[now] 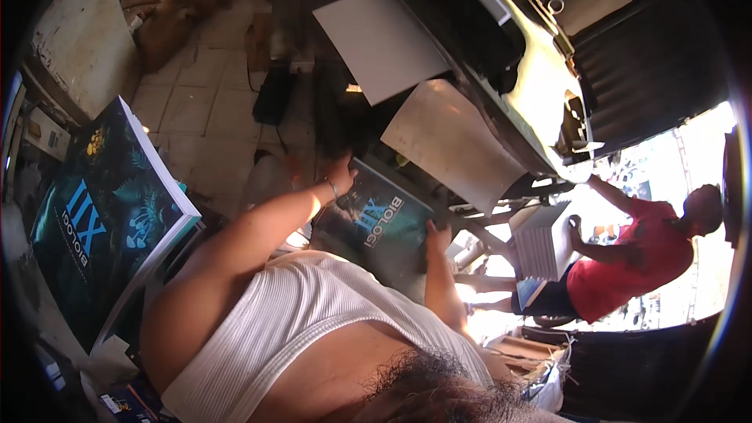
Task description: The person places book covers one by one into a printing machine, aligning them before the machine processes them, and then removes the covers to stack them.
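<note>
A dark green textbook (368,227) with a leafy cover and blue lettering is held in front of my body, its cover facing up. My left hand (341,173) grips it by the far left corner, and a thin bracelet shows on that wrist. On the opposite side, my right hand (439,236) is closed round the book's right edge, thumb on the cover. What lies beneath the book is hidden by it and by deep shadow.
Matching thick books (110,211) rise close at my left. Blank sheets (384,43) and a curved sheet (454,141) lie beside a large machine (540,70) ahead. At right, a person in a red shirt (627,258) reaches to a stacked paper block (540,243).
</note>
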`<state>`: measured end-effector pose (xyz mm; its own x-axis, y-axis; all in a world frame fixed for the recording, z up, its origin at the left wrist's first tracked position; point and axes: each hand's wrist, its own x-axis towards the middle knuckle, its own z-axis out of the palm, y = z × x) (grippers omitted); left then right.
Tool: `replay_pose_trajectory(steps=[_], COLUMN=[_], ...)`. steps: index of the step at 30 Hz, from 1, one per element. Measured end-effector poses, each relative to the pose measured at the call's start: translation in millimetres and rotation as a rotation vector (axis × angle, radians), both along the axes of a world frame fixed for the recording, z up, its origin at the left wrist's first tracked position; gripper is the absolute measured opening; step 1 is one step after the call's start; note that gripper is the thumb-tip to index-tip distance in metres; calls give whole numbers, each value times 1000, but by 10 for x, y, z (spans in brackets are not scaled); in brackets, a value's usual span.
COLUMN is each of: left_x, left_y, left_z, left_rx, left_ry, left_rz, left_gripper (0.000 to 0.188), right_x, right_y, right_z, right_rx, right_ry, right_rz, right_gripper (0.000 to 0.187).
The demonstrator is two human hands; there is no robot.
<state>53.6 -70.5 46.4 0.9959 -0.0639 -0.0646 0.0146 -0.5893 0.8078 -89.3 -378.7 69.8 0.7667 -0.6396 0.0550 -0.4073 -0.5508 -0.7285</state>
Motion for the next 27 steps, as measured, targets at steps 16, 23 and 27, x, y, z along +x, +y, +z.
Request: replay_pose_trajectory(steps=[16, 23, 27], left_x=[-230, -477, -450], left_y=[995, 1582, 1526], left_z=[349, 358, 287], left_rx=[364, 654, 661], left_ry=[313, 330, 295], left_rz=[-276, -135, -136], left_gripper=[78, 83, 81], right_x=[1106, 2126, 2728], right_y=[536, 507, 760], right_z=[1195, 1323, 1635], right_rx=[1163, 1566, 1321], right_ry=[-470, -587, -798], right_rz=[340, 798, 1235], right_gripper=[50, 28, 36])
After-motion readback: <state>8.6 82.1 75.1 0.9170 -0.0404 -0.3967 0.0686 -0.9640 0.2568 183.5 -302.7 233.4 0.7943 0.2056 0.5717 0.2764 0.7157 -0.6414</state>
